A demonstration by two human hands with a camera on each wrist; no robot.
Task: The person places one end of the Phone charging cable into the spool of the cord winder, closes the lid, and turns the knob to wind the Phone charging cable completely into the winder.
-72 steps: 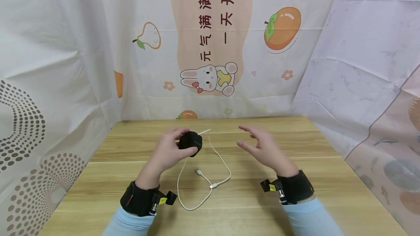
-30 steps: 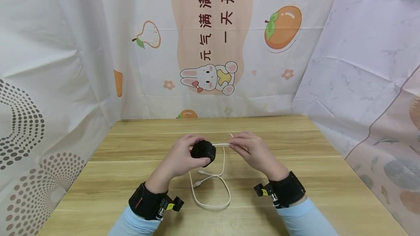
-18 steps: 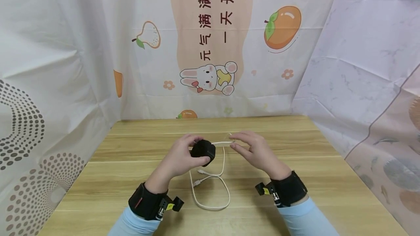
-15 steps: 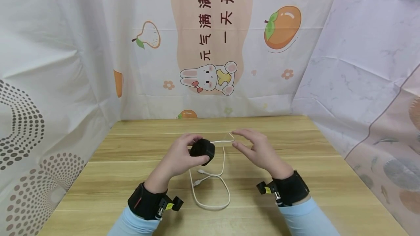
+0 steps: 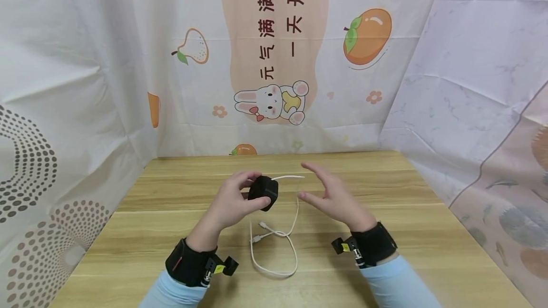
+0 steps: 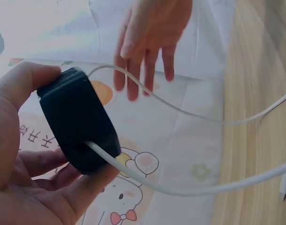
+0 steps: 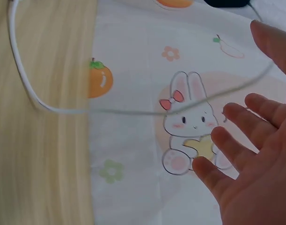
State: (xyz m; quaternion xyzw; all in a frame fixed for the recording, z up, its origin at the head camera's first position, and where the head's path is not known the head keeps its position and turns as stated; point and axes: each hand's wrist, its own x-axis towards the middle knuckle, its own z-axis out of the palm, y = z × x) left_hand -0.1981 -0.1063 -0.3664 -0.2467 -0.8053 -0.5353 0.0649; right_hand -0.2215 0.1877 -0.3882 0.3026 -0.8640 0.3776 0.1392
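Observation:
My left hand (image 5: 227,203) grips a black cable winder (image 5: 263,194) above the table, thumb on the near side and fingers behind. In the left wrist view, a white USB cable (image 6: 199,191) comes out of the winder's face and also leaves its far side. The cable's lower loop (image 5: 296,260) hangs or lies below, its two plugs (image 5: 257,239) close together. My right hand (image 5: 336,201) is held up beside the cable, thumb and fingers spread, holding nothing. In the right wrist view, the cable (image 7: 21,75) arcs past the extended fingers.
The wooden table (image 5: 171,241) spreads under both hands. A printed white curtain (image 5: 197,99) hangs behind its far edge, and more fabric rises at left and right. Each wrist wears a black strap with a small camera (image 5: 229,265).
My right hand, which pinched the cable by the winder a second ago, has let go and spread its fingers. The left hand has tilted and raised the winder slightly; the cable has shifted.

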